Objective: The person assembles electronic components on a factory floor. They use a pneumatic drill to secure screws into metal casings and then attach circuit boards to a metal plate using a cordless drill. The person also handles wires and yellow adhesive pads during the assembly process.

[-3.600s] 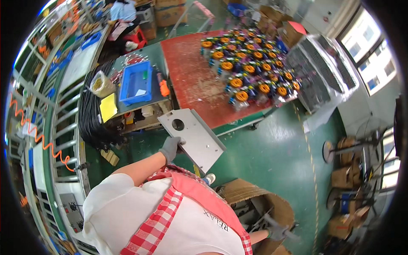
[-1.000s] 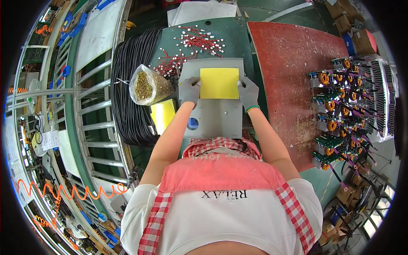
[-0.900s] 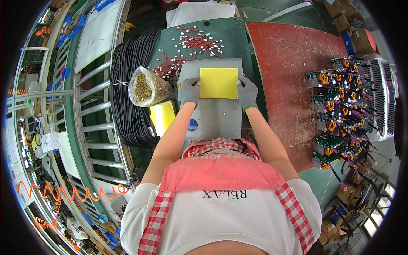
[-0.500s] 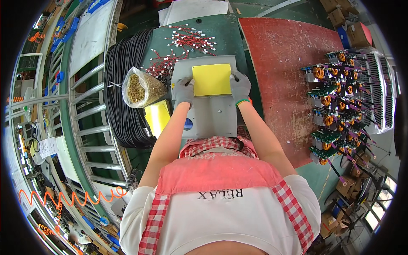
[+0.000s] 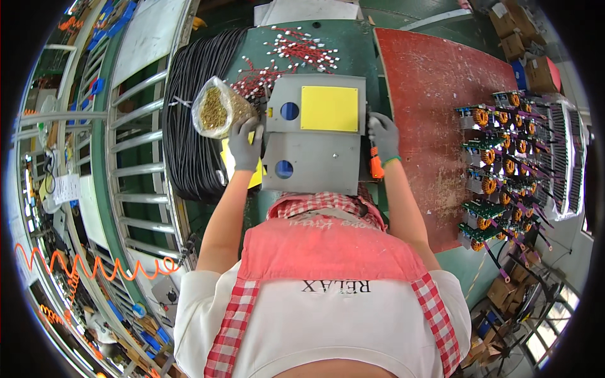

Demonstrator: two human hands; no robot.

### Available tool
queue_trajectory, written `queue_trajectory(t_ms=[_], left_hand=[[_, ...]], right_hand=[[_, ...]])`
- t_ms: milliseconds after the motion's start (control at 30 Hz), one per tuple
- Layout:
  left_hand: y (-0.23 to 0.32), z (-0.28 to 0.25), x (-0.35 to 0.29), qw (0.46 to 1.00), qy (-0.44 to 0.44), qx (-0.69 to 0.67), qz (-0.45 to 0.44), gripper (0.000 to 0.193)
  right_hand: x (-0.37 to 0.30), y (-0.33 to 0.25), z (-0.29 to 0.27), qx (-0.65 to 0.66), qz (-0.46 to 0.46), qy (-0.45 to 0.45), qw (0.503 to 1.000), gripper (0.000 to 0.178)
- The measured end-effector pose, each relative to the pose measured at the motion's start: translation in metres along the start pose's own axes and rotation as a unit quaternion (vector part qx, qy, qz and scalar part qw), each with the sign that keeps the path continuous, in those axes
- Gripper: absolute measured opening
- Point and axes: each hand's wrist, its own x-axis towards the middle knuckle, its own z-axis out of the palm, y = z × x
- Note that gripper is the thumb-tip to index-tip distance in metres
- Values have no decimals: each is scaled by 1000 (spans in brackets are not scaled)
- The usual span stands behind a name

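The flat green counter (image 5: 357,49) carries red white-tipped wires (image 5: 303,50) far and a clear plastic bag of brass-coloured pieces (image 5: 234,111) left.

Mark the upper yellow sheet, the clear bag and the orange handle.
Upper yellow sheet (image 5: 329,108): head view, middle of its face.
Clear bag (image 5: 234,107): head view, its side.
Orange handle (image 5: 377,165): head view, lower part.

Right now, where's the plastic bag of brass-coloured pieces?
Head view, left of centre: the bag lies by the black cables, just beyond the left hand.
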Motion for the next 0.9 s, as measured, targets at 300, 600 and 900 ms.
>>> queue_trajectory(t_ms=[300,600,900], left_hand=[[-72,-67,-107,885,-417,207,16,81],[-51,-126,-43,994,-4,112,-6,22],[49,-69,-66,843,-218,-400,-287,19]], right_hand=[[-83,44,-66,-82,58,51,994,17],[-117,-3,-23,-82,-12,16,996,19],[-133,9,46,-197,-101,-133,966,27]])
